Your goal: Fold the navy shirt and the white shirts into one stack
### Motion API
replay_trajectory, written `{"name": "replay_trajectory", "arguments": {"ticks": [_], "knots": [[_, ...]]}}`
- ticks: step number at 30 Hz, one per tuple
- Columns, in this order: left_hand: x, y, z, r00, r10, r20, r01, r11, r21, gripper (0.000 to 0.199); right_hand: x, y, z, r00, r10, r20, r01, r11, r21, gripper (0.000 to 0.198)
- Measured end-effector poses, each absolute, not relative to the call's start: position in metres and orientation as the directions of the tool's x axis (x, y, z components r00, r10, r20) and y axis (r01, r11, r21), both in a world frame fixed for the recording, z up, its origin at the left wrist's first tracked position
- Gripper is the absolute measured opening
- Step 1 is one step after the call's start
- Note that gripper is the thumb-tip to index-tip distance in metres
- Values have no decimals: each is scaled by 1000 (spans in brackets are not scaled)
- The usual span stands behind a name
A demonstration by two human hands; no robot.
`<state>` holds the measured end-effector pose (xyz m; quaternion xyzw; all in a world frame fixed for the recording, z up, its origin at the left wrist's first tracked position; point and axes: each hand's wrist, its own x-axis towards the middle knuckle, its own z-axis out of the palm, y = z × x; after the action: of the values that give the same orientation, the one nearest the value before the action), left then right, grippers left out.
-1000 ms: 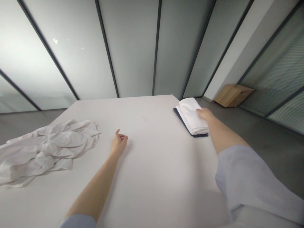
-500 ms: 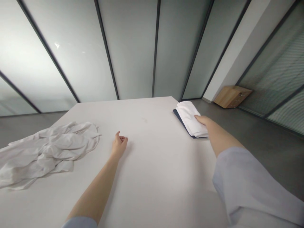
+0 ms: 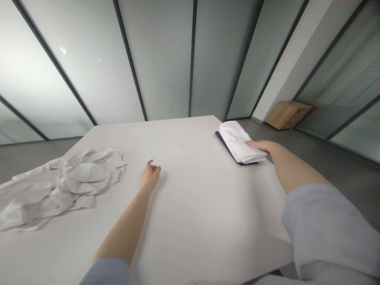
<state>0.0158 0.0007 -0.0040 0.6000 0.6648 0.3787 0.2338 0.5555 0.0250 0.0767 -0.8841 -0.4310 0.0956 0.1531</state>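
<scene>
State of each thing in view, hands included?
Loose white cloth: crumpled, spread out
Folded white cloth: folded, on the dark item
Dark item: flat, mostly covered
Left hand: loosely curled, empty
Right hand: touching the folded white cloth, grip unclear
Wooden cabinet: front seems shut

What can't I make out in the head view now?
Head view throughout:
Crumpled white cloth: left end cut off by the left edge.
Dark blue item: mostly covered by the folded white cloth.
Right hand: some fingers hidden by hand or cloth; grip unclear.
Wooden cabinet: front fittings too small.
</scene>
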Motion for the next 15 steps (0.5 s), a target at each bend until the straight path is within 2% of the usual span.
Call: {"name": "replay_trajectory", "arguments": {"ticks": [2,3,5,7,10,12,15], "knots": [[16,1,-3,-156,977,142,640,-10,769,49,549,29,88,614,774,-154,747,-633,-203,60],[16,1,-3,-148,979,143,650,-13,760,49,544,30,94,615,772,-161,763,-634,-123,58],[16,1,-4,-133,980,149,674,-20,738,48,527,31,105,572,819,-33,819,-573,-21,51],[17,2,-6,-107,983,151,705,-32,708,46,502,31,111,442,885,148,893,-450,25,44],[20,6,-8,-55,989,135,767,-45,641,40,453,32,109,214,924,317,972,-235,30,39],[20,11,-7,-10,993,120,812,-62,581,35,416,34,99,118,941,318,993,-119,-16,35],[9,19,-2,123,989,81,842,-147,519,33,363,36,77,4,970,241,994,22,-108,31]]}}
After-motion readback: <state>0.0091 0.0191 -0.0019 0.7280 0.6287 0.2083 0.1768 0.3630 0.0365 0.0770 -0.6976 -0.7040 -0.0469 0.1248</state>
